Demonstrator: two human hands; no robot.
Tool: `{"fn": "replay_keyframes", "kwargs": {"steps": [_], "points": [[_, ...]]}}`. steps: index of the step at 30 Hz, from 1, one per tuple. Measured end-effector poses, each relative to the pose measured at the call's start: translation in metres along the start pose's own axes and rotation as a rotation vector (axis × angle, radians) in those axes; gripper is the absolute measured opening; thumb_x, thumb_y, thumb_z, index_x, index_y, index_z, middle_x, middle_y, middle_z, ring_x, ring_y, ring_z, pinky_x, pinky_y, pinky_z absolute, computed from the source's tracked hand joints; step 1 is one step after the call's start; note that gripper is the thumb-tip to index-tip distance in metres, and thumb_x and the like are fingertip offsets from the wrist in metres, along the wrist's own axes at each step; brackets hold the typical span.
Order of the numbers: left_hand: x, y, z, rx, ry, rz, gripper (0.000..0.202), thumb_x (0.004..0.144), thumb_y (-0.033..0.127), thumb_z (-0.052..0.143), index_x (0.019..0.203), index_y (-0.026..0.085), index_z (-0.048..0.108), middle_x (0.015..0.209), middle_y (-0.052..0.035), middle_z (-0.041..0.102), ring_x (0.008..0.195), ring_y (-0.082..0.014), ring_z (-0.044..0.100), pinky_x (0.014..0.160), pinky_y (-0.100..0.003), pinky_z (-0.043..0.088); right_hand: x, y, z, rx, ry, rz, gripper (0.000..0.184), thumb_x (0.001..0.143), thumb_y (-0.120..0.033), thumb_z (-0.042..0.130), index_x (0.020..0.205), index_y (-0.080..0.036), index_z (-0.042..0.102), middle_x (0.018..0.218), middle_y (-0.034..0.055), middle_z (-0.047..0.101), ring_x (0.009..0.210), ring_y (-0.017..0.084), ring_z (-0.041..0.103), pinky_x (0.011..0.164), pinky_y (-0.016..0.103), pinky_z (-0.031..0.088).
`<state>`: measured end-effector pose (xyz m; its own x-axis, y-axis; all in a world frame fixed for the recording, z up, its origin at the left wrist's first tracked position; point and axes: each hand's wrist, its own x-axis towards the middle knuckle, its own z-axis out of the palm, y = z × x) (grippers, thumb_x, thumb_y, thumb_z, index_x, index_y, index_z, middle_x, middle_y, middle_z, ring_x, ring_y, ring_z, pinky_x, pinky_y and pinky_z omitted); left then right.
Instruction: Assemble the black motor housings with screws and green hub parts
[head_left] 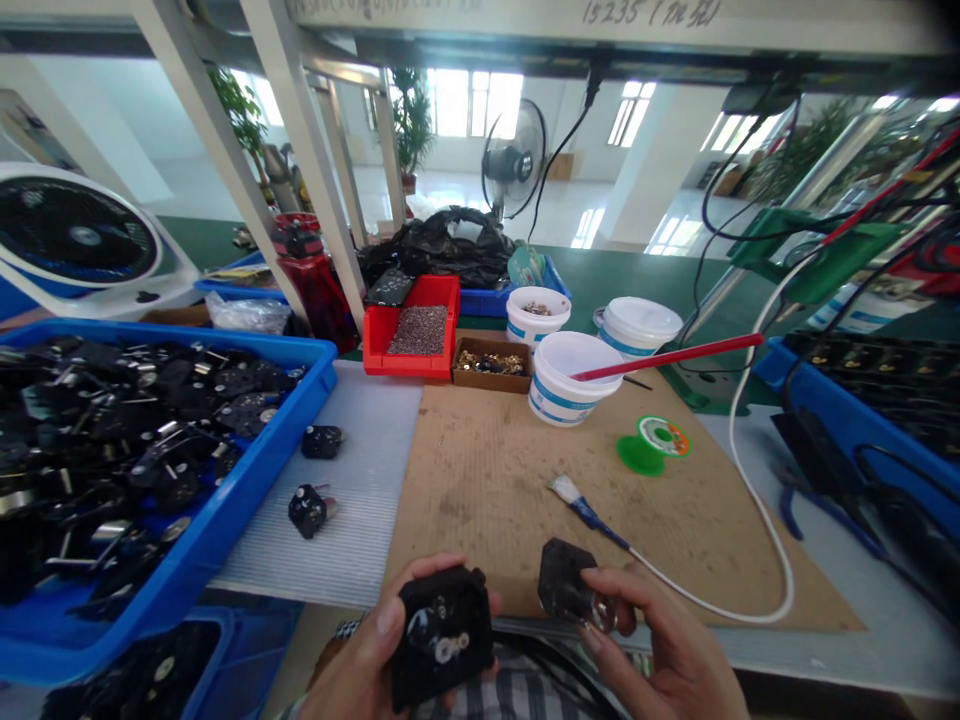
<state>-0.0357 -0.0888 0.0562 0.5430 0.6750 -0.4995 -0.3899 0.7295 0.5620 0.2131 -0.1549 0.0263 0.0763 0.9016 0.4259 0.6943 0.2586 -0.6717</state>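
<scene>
My left hand (367, 660) grips a black plastic electrical component (441, 635) with a round metal fitting on its face. My right hand (664, 645) pinches a second black component (564, 580) by its edge, with a small shiny metal part at its lower end. The two components are apart, low in the view above my lap. Just beyond them, a blue-handled brush (592, 520) lies on the brown work mat (487, 500) beside a white cable (739, 470). Neither hand touches the brush.
A blue crate (300, 400) heaped with black components stands left, and two more (322, 441) lie on a ribbed grey mat (360, 500). White tubs (562, 390), a green solder spool (652, 447), a red bin (405, 345) and a blue crate (840, 420) surround the mat.
</scene>
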Motion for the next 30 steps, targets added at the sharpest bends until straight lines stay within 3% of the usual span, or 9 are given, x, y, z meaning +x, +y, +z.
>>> {"fn": "replay_keyframes", "kwargs": {"steps": [4,8,13,16,19,22,30], "points": [[-0.001,0.000,0.011,0.036,0.134,0.014,0.049,0.073,0.055,0.076,0.108,0.020,0.071,0.101,-0.0134,0.078,0.082,-0.0352,0.074,0.061,-0.029,0.045,0.003,-0.004,-0.001,0.030,-0.048,-0.031,0.033,0.086,-0.020,0.064,0.116,-0.030,0.055,0.068,-0.0028,0.058,0.055,0.015,0.060,0.053,0.022,0.050],[-0.001,-0.003,0.014,0.067,0.159,0.059,0.050,0.077,0.055,0.073,0.110,0.018,0.070,0.100,-0.0131,0.078,0.078,-0.0307,0.074,0.060,-0.029,0.046,0.003,-0.008,0.000,0.050,-0.070,-0.040,0.033,0.085,-0.019,0.066,0.114,-0.029,0.056,0.068,-0.0025,0.059,0.054,0.015,0.061,0.051,0.022,0.050],[0.002,-0.007,0.013,0.074,0.130,0.034,0.051,0.080,0.055,0.069,0.112,0.015,0.070,0.095,-0.0133,0.077,0.069,-0.0257,0.071,0.055,-0.027,0.046,0.007,-0.016,0.007,0.084,-0.071,-0.059,0.032,0.082,-0.018,0.068,0.112,-0.027,0.059,0.067,-0.0021,0.061,0.053,0.015,0.060,0.051,0.022,0.050],[0.004,-0.007,0.013,0.071,0.094,-0.021,0.052,0.079,0.055,0.070,0.111,0.015,0.071,0.092,-0.0126,0.078,0.069,-0.0223,0.070,0.055,-0.026,0.047,0.015,-0.028,0.017,0.122,-0.103,-0.132,0.023,0.084,-0.024,0.068,0.106,-0.024,0.062,0.065,-0.0013,0.062,0.051,0.014,0.059,0.048,0.021,0.046],[0.005,-0.009,0.010,0.055,0.053,-0.075,0.059,0.073,0.061,0.074,0.111,0.015,0.072,0.092,-0.0090,0.078,0.072,-0.0189,0.067,0.055,-0.024,0.049,0.024,-0.039,0.031,0.144,-0.162,-0.238,0.017,0.092,-0.034,0.058,0.099,-0.019,0.063,0.064,0.0009,0.063,0.052,0.014,0.058,0.048,0.022,0.044],[0.005,-0.011,0.004,0.017,0.007,-0.116,0.059,0.074,0.064,0.071,0.112,0.019,0.072,0.096,-0.0057,0.078,0.077,-0.0175,0.068,0.059,-0.023,0.050,0.028,-0.043,0.040,0.137,-0.211,-0.267,0.021,0.094,-0.033,0.050,0.095,-0.018,0.065,0.066,0.0023,0.064,0.056,0.015,0.059,0.051,0.022,0.044],[0.009,-0.020,-0.013,0.143,-0.013,-0.096,0.048,0.071,0.049,0.081,0.113,0.028,0.071,0.100,-0.0012,0.077,0.078,-0.0176,0.067,0.063,-0.025,0.049,0.026,-0.040,0.044,0.098,-0.286,-0.258,0.020,0.093,-0.032,0.051,0.094,-0.020,0.067,0.072,0.0029,0.068,0.063,0.016,0.060,0.060,0.025,0.047]]}}
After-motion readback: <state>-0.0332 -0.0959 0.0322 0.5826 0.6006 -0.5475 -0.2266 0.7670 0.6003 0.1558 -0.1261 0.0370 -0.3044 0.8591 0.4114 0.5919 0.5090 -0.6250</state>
